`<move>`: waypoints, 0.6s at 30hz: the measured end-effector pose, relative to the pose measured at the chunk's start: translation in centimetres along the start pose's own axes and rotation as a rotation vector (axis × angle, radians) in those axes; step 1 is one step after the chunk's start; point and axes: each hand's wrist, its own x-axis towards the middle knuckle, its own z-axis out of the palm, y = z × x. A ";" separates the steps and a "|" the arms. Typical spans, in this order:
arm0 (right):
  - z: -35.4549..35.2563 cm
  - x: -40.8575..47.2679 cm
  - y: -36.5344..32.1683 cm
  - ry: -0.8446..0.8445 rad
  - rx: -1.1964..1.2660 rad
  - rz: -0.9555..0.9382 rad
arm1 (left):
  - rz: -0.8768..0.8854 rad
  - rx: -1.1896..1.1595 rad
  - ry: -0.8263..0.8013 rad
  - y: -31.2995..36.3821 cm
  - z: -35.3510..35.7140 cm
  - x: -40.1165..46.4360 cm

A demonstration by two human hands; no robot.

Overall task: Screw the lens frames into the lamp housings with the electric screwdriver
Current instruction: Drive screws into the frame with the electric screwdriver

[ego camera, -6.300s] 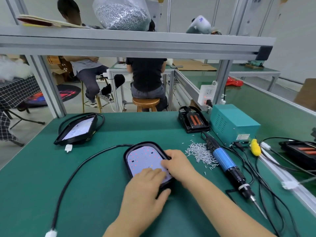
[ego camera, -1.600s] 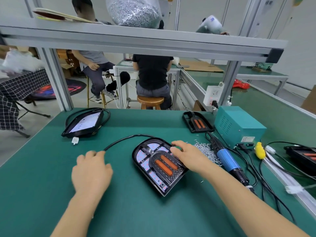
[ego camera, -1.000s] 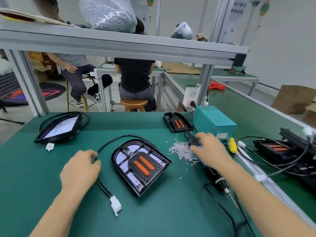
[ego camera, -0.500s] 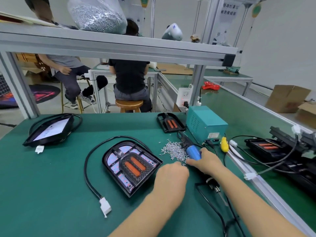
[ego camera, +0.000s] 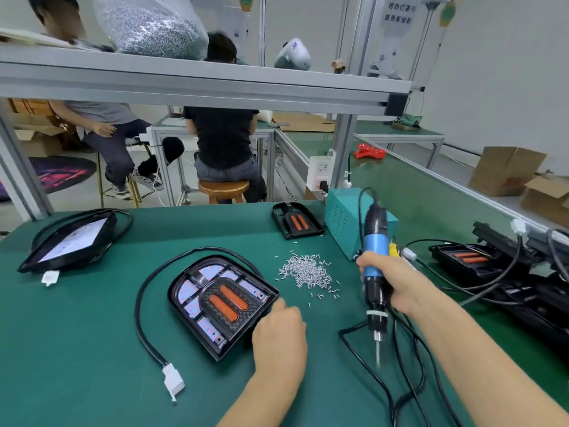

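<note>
A black lamp housing point(ego camera: 197, 315) lies in the middle of the green bench, with a black lens frame and two orange lenses point(ego camera: 228, 302) seated in it. Its black cable point(ego camera: 140, 306) loops to the left and ends in a white plug point(ego camera: 173, 380). My left hand point(ego camera: 278, 337) rests at the housing's right edge, fingers curled against it. My right hand point(ego camera: 388, 280) grips the blue and black electric screwdriver point(ego camera: 374, 266), held upright above the bench with its bit point(ego camera: 377, 354) pointing down. A pile of small silver screws point(ego camera: 306, 271) lies between the housing and the screwdriver.
A second lamp housing point(ego camera: 69, 241) sits far left, a spare lens frame point(ego camera: 295, 223) at the back, next to the teal power supply point(ego camera: 345, 220). More black frames point(ego camera: 468, 260) and cables crowd the right. Two people sit beyond the bench under an aluminium shelf point(ego camera: 197, 87).
My right hand has lifted the screwdriver off the bench and stood it upright. My left hand has drawn back from the screw pile to the housing's right edge.
</note>
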 end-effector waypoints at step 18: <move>2.1 -0.3 -0.8 -0.138 0.253 -0.109 | 0.181 -0.557 0.241 1.2 -3.0 -0.4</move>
